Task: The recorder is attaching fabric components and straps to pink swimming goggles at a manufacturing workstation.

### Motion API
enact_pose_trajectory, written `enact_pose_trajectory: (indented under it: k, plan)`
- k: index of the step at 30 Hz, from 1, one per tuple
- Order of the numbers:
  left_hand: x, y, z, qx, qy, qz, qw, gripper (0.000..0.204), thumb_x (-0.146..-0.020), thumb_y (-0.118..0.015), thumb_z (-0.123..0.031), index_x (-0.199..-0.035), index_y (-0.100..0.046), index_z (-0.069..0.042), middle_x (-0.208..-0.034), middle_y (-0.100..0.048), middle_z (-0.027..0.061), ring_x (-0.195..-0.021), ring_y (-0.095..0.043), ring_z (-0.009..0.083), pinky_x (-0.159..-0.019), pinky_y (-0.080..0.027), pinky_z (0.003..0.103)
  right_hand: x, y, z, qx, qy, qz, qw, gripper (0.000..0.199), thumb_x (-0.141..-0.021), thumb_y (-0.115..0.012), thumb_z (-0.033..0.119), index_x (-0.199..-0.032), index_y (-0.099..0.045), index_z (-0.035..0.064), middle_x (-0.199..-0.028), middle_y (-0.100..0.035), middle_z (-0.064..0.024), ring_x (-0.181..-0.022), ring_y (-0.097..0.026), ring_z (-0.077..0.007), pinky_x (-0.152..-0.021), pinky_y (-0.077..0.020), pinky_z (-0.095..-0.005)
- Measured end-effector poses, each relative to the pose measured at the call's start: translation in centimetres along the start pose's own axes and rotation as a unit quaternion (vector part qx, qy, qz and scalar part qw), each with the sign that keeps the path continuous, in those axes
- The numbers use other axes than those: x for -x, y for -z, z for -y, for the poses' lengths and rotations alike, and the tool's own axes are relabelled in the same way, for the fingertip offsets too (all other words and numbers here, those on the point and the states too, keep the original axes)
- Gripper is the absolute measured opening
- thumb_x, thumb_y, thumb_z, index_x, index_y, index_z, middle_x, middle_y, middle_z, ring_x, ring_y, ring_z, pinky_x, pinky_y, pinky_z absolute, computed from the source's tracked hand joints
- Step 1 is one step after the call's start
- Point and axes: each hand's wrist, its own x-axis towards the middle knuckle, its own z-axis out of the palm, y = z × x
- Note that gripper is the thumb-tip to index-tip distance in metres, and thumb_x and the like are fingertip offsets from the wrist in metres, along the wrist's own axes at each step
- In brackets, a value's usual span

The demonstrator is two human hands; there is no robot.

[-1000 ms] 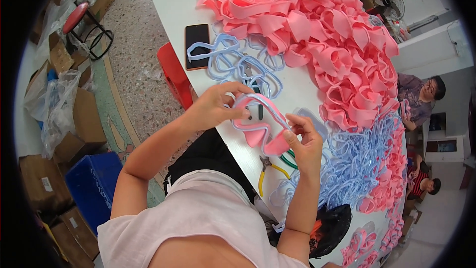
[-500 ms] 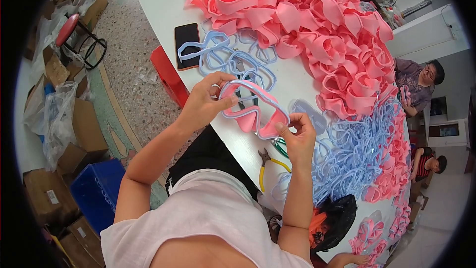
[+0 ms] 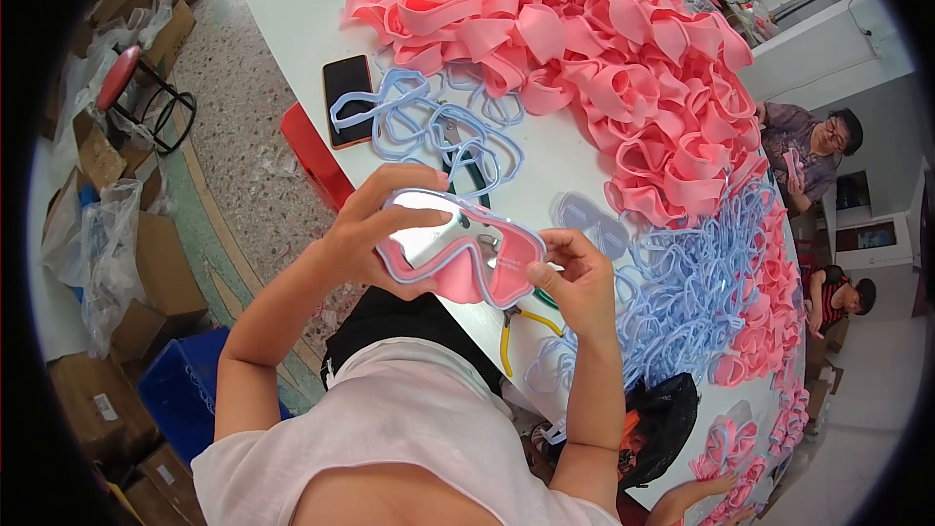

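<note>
Pink silicone goggle mask with blue rim (image 3: pixel 458 253) spans both hands, long axis left-right; left hand (image 3: pixel 375 229) and right hand (image 3: pixel 575 278) fingers clamp opposite ends above white bench (image 3: pixel 292 0).

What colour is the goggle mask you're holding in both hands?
The goggle mask is pink with a pale blue rim around its clear lens, seen in the head view.

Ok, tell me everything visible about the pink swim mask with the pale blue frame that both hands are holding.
The pink swim mask with a pale blue frame is one wide piece: a soft-looking pink skirt, a thin blue rim and a clear lens that catches glare. It is held tilted in the air above the edge of the white table, lens facing up. The left hand grips its left end and the right hand pinches its right end. No strap is visible on it.
</note>
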Motion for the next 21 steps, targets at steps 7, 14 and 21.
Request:
enact_pose_trajectory:
  k: [7, 14, 21]
  plan:
    - [0.7, -0.5, 0.1, 0.034, 0.051, -0.072, 0.995, 0.057, -0.057, -0.084, -0.021, -0.108, -0.066, -0.004, -0.118, -0.056, 0.0205, -0.107, -0.059, 0.0328, -0.09, -0.049, 0.04, 0.8, -0.4, 1.6, 0.296, 0.314, 0.02, 0.902, 0.043, -0.065, -0.084, 0.022, -0.104, -0.071, 0.0124, -0.102, -0.06, -0.0074, -0.091, -0.053, -0.0214, -0.082, -0.0434, -0.0355]
    - [0.8, -0.7, -0.2, 0.038, 0.039, -0.064, 0.996, 0.057, -0.058, -0.085, -0.021, -0.109, -0.065, -0.004, -0.121, -0.056, 0.0197, -0.108, -0.058, 0.0342, -0.089, -0.048, 0.041, 0.2, -0.6, 2.3, 0.327, 0.29, 0.046, 0.898, 0.022, -0.067, -0.081, 0.009, -0.088, -0.073, 0.0076, -0.087, -0.058, -0.0044, -0.086, -0.051, -0.0191, -0.072, -0.0419, -0.03]
    - [1.1, -1.4, -0.2, 0.047, 0.022, -0.071, 0.996, 0.061, -0.057, -0.086, -0.022, -0.111, -0.064, -0.005, -0.121, -0.056, 0.0176, -0.108, -0.057, 0.0331, -0.088, -0.049, 0.042, -1.4, -0.9, 3.0, 0.184, 0.123, 0.043, 0.974, 0.03, -0.081, -0.074, 0.011, -0.11, -0.067, 0.0053, -0.093, -0.06, -0.0059, -0.086, -0.053, -0.0181, -0.074, -0.0423, -0.0293]
